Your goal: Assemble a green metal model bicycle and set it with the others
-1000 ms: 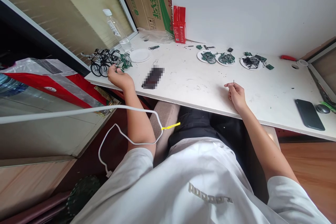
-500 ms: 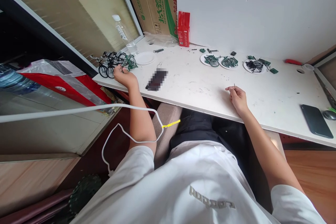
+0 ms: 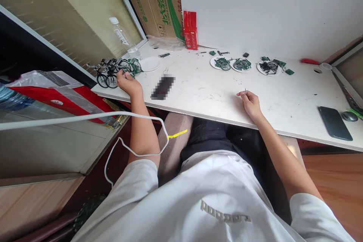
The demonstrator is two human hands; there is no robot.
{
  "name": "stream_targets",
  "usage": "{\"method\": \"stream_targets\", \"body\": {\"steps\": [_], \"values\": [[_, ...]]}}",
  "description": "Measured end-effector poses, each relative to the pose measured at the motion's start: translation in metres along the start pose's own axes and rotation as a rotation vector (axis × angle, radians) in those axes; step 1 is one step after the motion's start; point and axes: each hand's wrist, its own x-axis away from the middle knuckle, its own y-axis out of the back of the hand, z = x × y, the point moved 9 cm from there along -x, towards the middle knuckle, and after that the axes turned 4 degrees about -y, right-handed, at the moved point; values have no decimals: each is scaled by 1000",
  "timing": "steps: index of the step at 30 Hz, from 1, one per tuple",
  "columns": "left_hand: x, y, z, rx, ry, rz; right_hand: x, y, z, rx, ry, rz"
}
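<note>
At the table's left end stands a cluster of small black and green model bicycles (image 3: 106,72). My left hand (image 3: 129,82) is at the right side of this cluster, its fingers bent against the bicycles; whether it grips one is too small to tell. Over the middle of the white table (image 3: 198,90) my right hand (image 3: 250,103) is closed in a pinch on a thin small piece (image 3: 245,90) that sticks up from the fingertips. Farther back lie plates with green bicycle parts (image 3: 222,63) and black parts (image 3: 269,67).
A bottle (image 3: 121,36) and a white plate (image 3: 150,64) are near the bicycles. A pixelated dark object (image 3: 163,87) lies right of my left hand. Also in view are a red box (image 3: 191,30), a dark phone (image 3: 335,123) and a white cable (image 3: 85,118).
The whole view has shifted, so most things appear slightly farther left. Both hands keep nearly the same places relative to the table and the bicycles.
</note>
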Motion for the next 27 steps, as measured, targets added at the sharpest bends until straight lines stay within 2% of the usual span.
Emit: {"method": "stream_targets", "body": {"steps": [4,7,8,10,11,13,15,19,20,24,27], "values": [[21,12,-25,-81,-8,-41,1,-2,2,9,11,5],[36,32,-49,-250,69,-220,0,-2,0,14,1,7],[41,33,-61,-273,79,-235,1,-2,0,14,-1,4],[49,25,-90,-271,11,-184,4,-2,4,14,6,-4],[54,15,-107,-259,-55,-105,8,-4,9,5,17,-5],[71,-2,-141,-212,-173,-31,23,-19,27,19,82,78],[94,-26,-168,-157,-254,73,49,-52,51,-10,147,303],[147,-85,-211,-123,-382,304,129,-127,105,-220,198,891],[160,-100,-220,-129,-410,364,144,-138,119,-282,219,968],[208,-156,-250,-106,-507,544,169,-161,153,-400,250,1039],[231,-196,-264,-79,-489,656,166,-176,169,-370,349,1032]]}}
